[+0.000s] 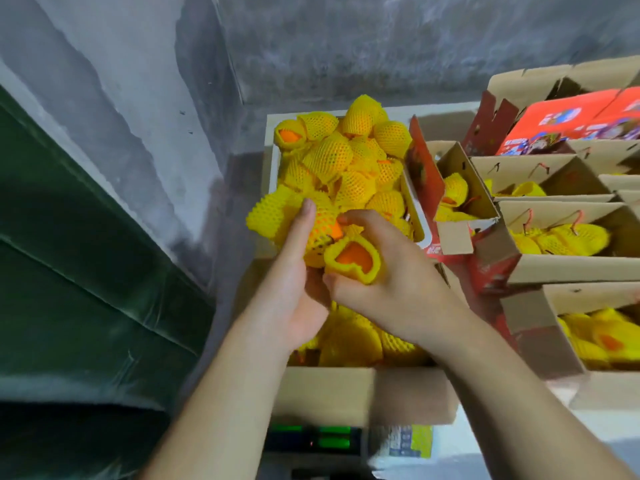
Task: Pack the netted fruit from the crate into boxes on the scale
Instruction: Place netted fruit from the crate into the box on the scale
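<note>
A white crate (272, 157) at the back holds a heap of orange fruit in yellow foam nets (343, 157). In front of it an open cardboard box (346, 389) sits on a scale (311, 439) with green digits and contains several netted fruits. Above that box, my left hand (294, 271) cradles netted fruit (320, 230) from below, fingers stretched along them. My right hand (388, 271) grips one netted fruit (353, 259) whose orange skin shows through the net's open end.
To the right stand several open cardboard boxes (554, 216) with red printed sides, each holding netted fruit. Red cartons (568, 119) lie at the back right. A grey concrete wall is behind, and a dark green surface (86, 271) fills the left.
</note>
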The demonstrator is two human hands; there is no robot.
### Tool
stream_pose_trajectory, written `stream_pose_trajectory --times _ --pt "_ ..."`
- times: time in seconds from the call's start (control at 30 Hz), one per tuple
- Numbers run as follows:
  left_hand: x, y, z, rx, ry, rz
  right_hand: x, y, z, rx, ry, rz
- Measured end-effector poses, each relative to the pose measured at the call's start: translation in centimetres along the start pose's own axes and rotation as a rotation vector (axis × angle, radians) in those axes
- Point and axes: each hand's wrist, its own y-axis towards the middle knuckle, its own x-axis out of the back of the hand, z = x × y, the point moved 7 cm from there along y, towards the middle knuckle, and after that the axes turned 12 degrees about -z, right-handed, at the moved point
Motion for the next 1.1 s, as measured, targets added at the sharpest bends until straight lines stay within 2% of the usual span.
stream_pose_trajectory --times 0.07,0.17,0.23,0.3,0.43,0.57,0.7,0.83,0.93,1.03,1.1 --pt "1.4 -2.0 0.6 -0.007 0.004 -0.051 -0.7 -2.0 0.7 -0.018 -0.019 0.004" --pt "3.9 -4.1 1.2 -0.069 0.046 -0.228 -2.0 -4.6 2.2 -0.037 0.002 0.021" --pt "5.8 -5.4 0.9 -0.179 0.065 -0.345 -3.3 -6.2 3.5 -0.072 0.159 0.035" --pt "7.4 -6.4 0.4 -0.261 0.084 -0.389 -4.4 -7.6 4.1 -0.205 0.327 0.047" --pt "9.2 -7.9 -0.8 -0.377 0.274 -0.321 -6.6 -10.7 3.8 -0.522 0.728 0.157" --pt "10.6 -9.0 -0.5 -0.356 0.37 -0.236 -8.1 -13.1 4.8 -0.586 0.971 0.284" --pt "11.4 -9.5 1.7 -0.18 0.292 -0.18 -8.8 -13.6 4.1 -0.607 0.911 0.239" --pt "12.1 -9.4 1.5 -0.149 0.357 -0.234 -9.4 -13.9 3.5 -0.647 0.872 0.26" --pt "12.5 -8.6 0.6 -0.251 0.547 -0.306 -9.6 -14.6 2.5 -0.735 0.982 0.246" --pt "12.5 -7.9 -0.7 -0.369 0.65 -0.359 -9.2 -14.1 2.4 -0.711 1.094 0.221" --pt "11.9 -7.3 -2.3 -0.465 0.75 -0.362 -8.2 -13.2 1.7 -0.75 1.097 0.11"
